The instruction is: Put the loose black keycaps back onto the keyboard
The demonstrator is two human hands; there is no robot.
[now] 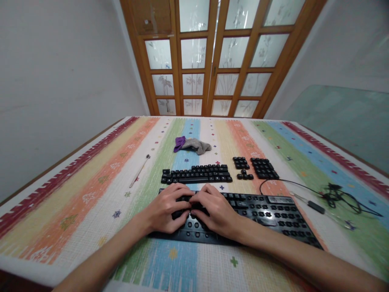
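Head view: two hands on one keyboard (one cloth beyond)

Counter carries a striped tablecloth: maroon, yellow, orange, white, green and blue bands, small printed stars and trees, brushed-looking stripe ends. Grey-and-purple cloth lies crumpled toward the far side, mostly over a blue band; purple at its left end; sock or glove, cannot tell. Slender rod, dark at the far tip, lies slantwise on a white band at left. Beyond: wooden door, frosted panes with plant motifs; brown panel at upper left. Pale left wall and right wall; greenish, round-cornered panel by the latter.
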